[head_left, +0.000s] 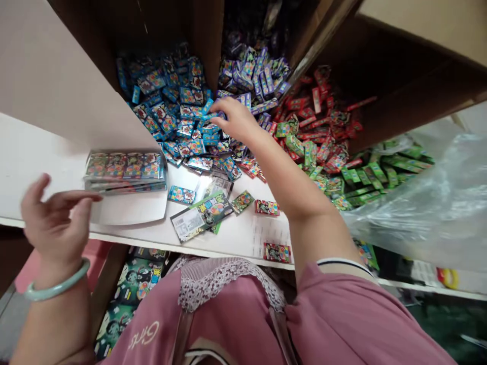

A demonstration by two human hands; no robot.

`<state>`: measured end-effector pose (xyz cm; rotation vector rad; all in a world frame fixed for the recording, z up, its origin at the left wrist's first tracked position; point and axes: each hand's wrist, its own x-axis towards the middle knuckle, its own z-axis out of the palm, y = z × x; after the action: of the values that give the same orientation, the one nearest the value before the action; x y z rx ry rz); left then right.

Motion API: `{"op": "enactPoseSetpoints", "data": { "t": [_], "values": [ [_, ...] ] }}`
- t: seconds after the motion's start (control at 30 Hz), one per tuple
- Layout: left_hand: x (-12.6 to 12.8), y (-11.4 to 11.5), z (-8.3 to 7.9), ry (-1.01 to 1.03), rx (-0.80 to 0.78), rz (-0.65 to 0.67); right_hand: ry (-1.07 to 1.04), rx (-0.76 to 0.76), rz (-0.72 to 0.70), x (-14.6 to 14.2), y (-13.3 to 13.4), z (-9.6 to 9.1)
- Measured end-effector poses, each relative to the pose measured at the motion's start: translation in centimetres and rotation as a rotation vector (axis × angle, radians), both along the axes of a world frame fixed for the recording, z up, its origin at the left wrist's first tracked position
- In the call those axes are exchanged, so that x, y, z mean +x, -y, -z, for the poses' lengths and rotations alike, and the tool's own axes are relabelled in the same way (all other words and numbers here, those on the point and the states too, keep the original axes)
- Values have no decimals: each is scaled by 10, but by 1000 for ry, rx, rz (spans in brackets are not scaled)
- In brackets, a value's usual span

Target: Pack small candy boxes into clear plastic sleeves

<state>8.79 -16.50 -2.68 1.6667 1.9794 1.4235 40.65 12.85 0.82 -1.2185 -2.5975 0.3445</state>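
My right hand reaches forward into a heap of small blue candy packets, its fingers curled over packets where the blue heap meets the purple packets. Whether it grips one I cannot tell. My left hand, with a pale green bangle on the wrist, hovers open and empty at the near left edge of the white table. Just to its right lies a clear plastic tray filled with a row of packets.
Red packets and green packets spill from brown cardboard boxes at the back. A printed card and loose packets lie on the near table. A clear plastic bag sits at right. More printed cards lie under the table.
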Motion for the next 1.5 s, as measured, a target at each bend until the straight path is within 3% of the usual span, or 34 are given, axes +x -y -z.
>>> {"op": "enactPoseSetpoints", "data": {
  "t": [0.07,0.13,0.27,0.37,0.47,0.7,0.8,0.93,1.0,1.07,1.13,1.2,1.3,1.4,1.5],
  "values": [
    [33,7,7,-74,46,95,87,-111,107,33,30,9],
    [65,5,17,-136,-21,283,263,-218,226,54,60,24],
    [125,-18,49,-308,-200,625,347,-198,379,58,97,50],
    [157,-33,69,-433,-235,651,297,-155,389,51,102,57],
    [175,-40,79,-417,-230,614,279,-164,389,48,100,62],
    [180,-43,76,-185,-189,561,212,-165,377,47,101,69],
    [177,-42,70,-4,-158,479,-129,-410,333,64,106,62],
    [187,-48,61,474,-248,435,-680,-979,36,87,137,68],
    [198,-51,57,687,-309,455,-808,-1165,-48,90,159,78],
    [208,-52,54,820,-330,464,-851,-1222,-59,91,178,87],
    [214,-49,52,889,-326,450,-860,-1103,-5,90,192,90],
    [216,-45,51,911,-328,421,-810,-809,29,91,201,85],
    [216,-38,54,892,-363,404,-526,-378,-105,91,208,69],
    [212,-34,60,825,-381,438,-259,-211,-265,93,210,57],
    [194,-32,65,527,-313,446,-204,-124,-230,107,205,55]
  ]
}}
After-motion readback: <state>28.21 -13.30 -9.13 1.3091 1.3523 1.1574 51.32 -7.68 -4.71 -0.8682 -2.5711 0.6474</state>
